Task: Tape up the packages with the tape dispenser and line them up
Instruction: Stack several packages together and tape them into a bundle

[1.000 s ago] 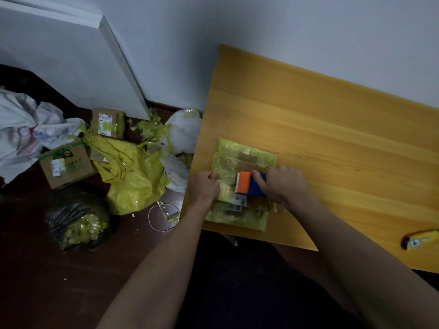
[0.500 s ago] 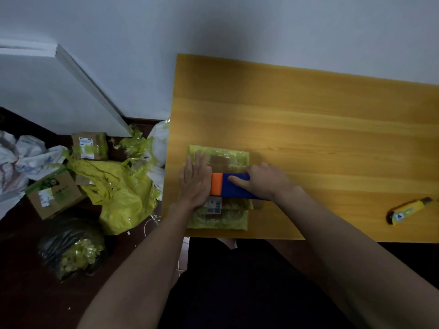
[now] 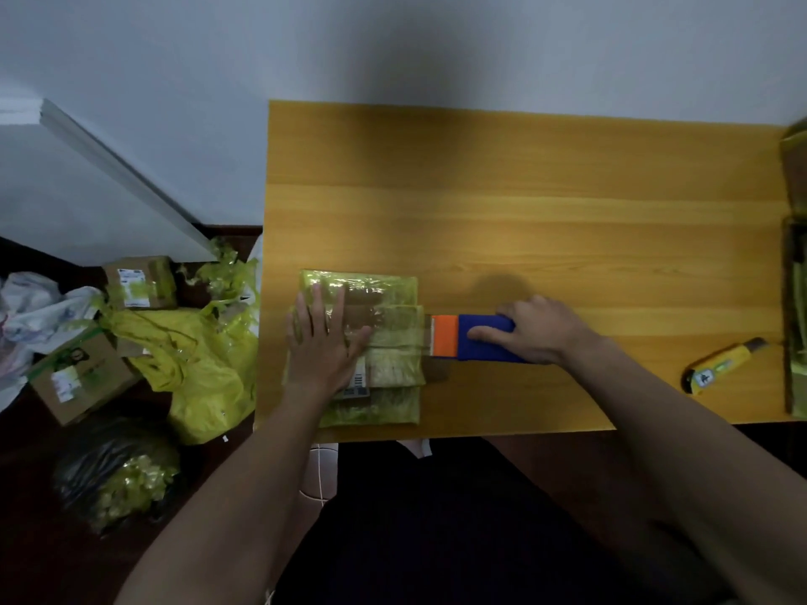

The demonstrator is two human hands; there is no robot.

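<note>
My right hand (image 3: 541, 329) grips the dispenser (image 3: 474, 339), with the fingers curled around its blue body and the index finger lying along the side. The orange head points left and sits just past the right edge of the package (image 3: 380, 342). A strip of tape runs from the head back over the top of the package, so I judge that I am at the end of one taping stroke. The strip is not cut yet, as far as I can see.

My left hand (image 3: 325, 342) lies flat on the package with the fingers straight and spread. It presses down on the left half to keep the package from sliding. The package lies at the near left corner of the table (image 3: 567, 220), between my two hands, and the dispenser touches the table just beside it.

The next move, I think, calls for tilting the head so the blade cuts the strip, while my left hand holds the package firm. Then the loose end must be pressed down over the edge.

A yellow cutter (image 3: 722, 364) lies on the table, well apart to the right. At the far right edge other packages (image 3: 797, 299) are partly visible. More boxes (image 3: 139, 281) wait on the floor at the left.
</note>
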